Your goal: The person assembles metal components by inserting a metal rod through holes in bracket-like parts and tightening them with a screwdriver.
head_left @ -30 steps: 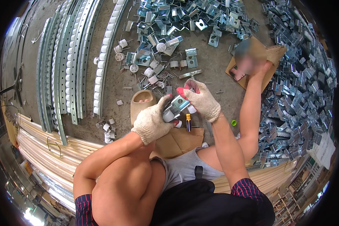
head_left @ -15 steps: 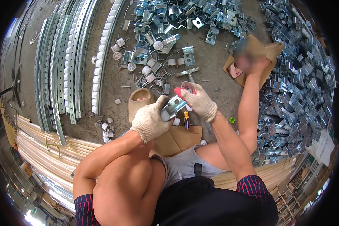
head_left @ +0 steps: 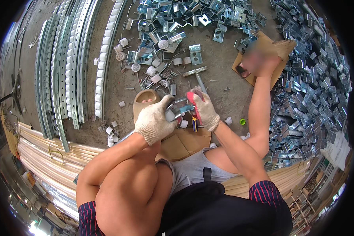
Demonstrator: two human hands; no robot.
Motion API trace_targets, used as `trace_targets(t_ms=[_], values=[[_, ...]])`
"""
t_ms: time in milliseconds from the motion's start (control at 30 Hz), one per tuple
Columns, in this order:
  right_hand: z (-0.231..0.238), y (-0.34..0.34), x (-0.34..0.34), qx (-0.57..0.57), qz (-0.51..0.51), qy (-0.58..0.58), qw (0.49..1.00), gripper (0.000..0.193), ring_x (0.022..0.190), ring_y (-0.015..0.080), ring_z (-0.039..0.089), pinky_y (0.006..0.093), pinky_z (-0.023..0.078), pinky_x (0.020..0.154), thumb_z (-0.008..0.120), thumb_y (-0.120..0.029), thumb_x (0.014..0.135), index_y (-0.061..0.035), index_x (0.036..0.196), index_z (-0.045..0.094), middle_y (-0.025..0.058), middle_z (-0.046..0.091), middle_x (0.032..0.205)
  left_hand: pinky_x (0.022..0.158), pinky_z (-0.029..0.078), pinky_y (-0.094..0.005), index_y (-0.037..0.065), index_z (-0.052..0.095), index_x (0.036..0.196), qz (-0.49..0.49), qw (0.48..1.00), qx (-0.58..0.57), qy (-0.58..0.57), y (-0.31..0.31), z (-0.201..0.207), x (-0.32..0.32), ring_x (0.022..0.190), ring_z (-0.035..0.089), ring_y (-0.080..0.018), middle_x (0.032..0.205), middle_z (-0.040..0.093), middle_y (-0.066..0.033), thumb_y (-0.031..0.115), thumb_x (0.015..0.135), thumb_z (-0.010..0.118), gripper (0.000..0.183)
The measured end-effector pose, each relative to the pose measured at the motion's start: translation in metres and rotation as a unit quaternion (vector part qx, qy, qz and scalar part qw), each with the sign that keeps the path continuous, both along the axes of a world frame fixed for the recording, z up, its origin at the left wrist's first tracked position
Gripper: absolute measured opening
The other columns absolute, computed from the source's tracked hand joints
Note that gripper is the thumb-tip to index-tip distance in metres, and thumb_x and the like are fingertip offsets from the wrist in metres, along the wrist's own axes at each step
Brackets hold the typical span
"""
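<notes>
Both hands wear off-white knit gloves, the right one red on the palm side. My left hand [head_left: 155, 120] is closed round one end of a shiny metal bracket [head_left: 185, 107], beside a white roller [head_left: 170, 115]. At the bracket's other end my right hand [head_left: 204, 108] has its fingers closed on the metal. Glove and fingers hide part of the piece. Just below my hands, a yellow-and-black screwdriver [head_left: 195, 124] lies by a cardboard sheet [head_left: 185, 144]. A hammer [head_left: 196, 71] rests on the floor beyond my right hand.
Loose white rollers [head_left: 151, 70] and metal pins [head_left: 147, 83] lie ahead. Bent metal brackets [head_left: 173, 15] are heaped at the back, with a larger bracket pile [head_left: 303, 94] at right. Long roller rails [head_left: 70, 63] stretch along the left. My sandalled foot [head_left: 146, 96] is beside my left hand.
The bracket has turned between my hands and now lies flatter. My right hand has moved slightly down and rotated, showing more of its red palm side.
</notes>
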State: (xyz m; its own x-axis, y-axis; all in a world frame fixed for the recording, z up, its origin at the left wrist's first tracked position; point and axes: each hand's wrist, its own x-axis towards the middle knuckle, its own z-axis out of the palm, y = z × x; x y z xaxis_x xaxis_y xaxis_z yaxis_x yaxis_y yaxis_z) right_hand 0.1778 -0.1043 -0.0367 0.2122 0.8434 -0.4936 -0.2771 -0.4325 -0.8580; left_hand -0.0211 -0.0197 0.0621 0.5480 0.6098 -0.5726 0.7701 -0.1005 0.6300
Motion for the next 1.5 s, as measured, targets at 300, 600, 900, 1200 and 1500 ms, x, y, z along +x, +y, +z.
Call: trace_targets(t_ms=[300, 600, 900, 1200, 1500], values=[[0.035, 0.01, 0.005, -0.092, -0.049, 0.087, 0.991, 0.02, 0.062, 0.0017, 0.049, 0.0222, 0.039, 0.054, 0.069, -0.023, 0.104, -0.0086, 0.091, 0.067, -0.0066, 0.059, 0.077, 0.083, 0.059, -0.053, 0.013, 0.057, 0.136, -0.032, 0.999, 0.017, 0.013, -0.006, -0.006, 0.003, 0.097, 0.074, -0.0422, 0.101, 0.076, -0.0208, 0.037, 0.082, 0.084, 0.065], [0.04, 0.015, 0.01, -0.078, -0.009, 0.048, 0.996, 0.024, 0.069, 0.0037, 0.052, 0.0246, 0.042, 0.06, 0.066, -0.022, 0.105, -0.0045, 0.088, 0.068, -0.0057, 0.059, 0.077, 0.087, 0.058, -0.0513, 0.013, 0.059, 0.135, -0.037, 0.999, 0.013, -0.011, -0.005, -0.004, 0.005, 0.101, 0.073, -0.0414, 0.104, 0.077, -0.0204, 0.042, 0.08, 0.086, 0.068], [0.031, 0.015, 0.013, -0.078, -0.013, 0.076, 0.994, 0.023, 0.056, 0.0045, 0.054, 0.0232, 0.041, 0.048, 0.062, -0.027, 0.109, -0.0061, 0.11, 0.072, -0.0039, 0.065, 0.077, 0.089, 0.058, -0.0512, 0.012, 0.058, 0.136, -0.001, 0.999, -0.027, -0.03, -0.005, -0.01, 0.009, 0.102, 0.074, -0.0425, 0.108, 0.077, -0.0227, 0.038, 0.079, 0.085, 0.068], [0.052, 0.019, 0.011, -0.119, -0.039, 0.081, 0.989, 0.025, 0.076, 0.0057, 0.062, 0.0262, 0.053, 0.066, 0.064, -0.022, 0.108, -0.0005, 0.101, 0.074, -0.0029, 0.069, 0.088, 0.085, 0.058, -0.0532, 0.013, 0.055, 0.132, -0.033, 0.999, -0.014, -0.04, -0.007, -0.01, 0.01, 0.095, 0.073, -0.0445, 0.096, 0.076, -0.0222, 0.032, 0.082, 0.082, 0.06], [0.024, 0.0, 0.014, -0.07, -0.041, 0.051, 0.995, 0.035, 0.102, 0.0135, 0.069, 0.0289, 0.06, 0.082, 0.062, -0.026, 0.109, 0.0007, 0.131, 0.068, 0.0097, 0.065, 0.126, 0.083, 0.058, -0.0546, 0.01, 0.049, 0.137, -0.044, 0.998, -0.011, -0.037, -0.008, -0.005, 0.006, 0.094, 0.074, -0.0445, 0.096, 0.076, -0.0235, 0.033, 0.083, 0.083, 0.069]])
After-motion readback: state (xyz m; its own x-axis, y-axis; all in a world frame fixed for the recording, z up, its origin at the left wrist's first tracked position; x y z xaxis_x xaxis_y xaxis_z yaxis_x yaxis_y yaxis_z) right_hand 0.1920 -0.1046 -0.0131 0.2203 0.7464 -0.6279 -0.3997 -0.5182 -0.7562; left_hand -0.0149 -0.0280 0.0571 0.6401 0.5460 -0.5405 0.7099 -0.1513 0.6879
